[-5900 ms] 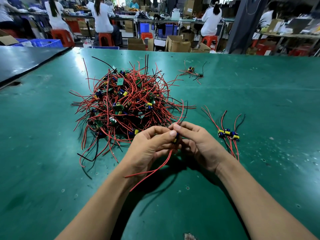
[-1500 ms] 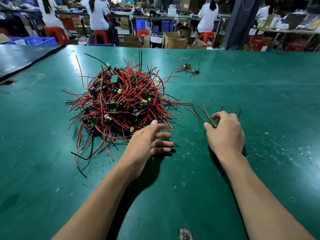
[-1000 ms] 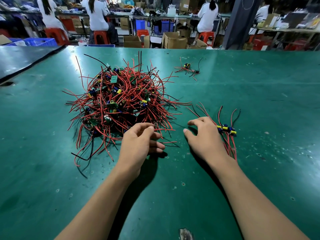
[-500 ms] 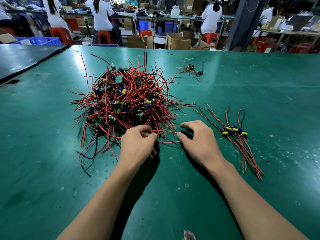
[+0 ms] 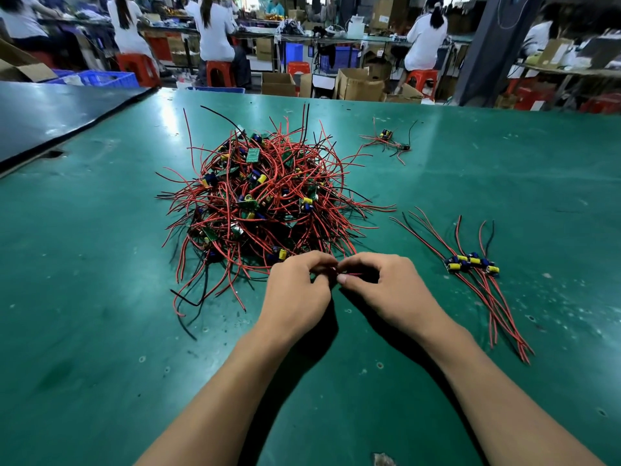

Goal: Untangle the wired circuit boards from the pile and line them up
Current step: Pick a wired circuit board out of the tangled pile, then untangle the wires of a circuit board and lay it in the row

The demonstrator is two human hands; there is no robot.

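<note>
Table: green top (image 5: pixel 100 331), both forearms come in from 6 o'clock.
Left hand: left hand (image 5: pixel 295 290) knuckles up, fingers curled, pinching the red wire (image 5: pixel 349 274) at the tips.
Right hand: right hand (image 5: pixel 386 290) just beside it at 3 o'clock, thumb and forefinger pinch the same wire, fingertips of both hands nearly touching.
Red wire: short visible stretch between the two grips, at the near edge of the pile; can't tell which board it runs to.
Pile: pile (image 5: pixel 268 203) at 11 o'clock of the hands, red and black leads tangled, green boards with yellow and blue parts mixed in.
Lined-up boards: lined-up boards (image 5: pixel 470 264) at 3 o'clock of the hands, side by side and touching, leads run to 11 and 5 o'clock.
Stray board: stray board (image 5: pixel 389 139) at 1 o'clock of the pile, well apart.
Far: black table (image 5: pixel 50 112) at 10 o'clock; people (image 5: pixel 215 31) on red stools (image 5: pixel 218 72), boxes (image 5: pixel 359 85) behind.
</note>
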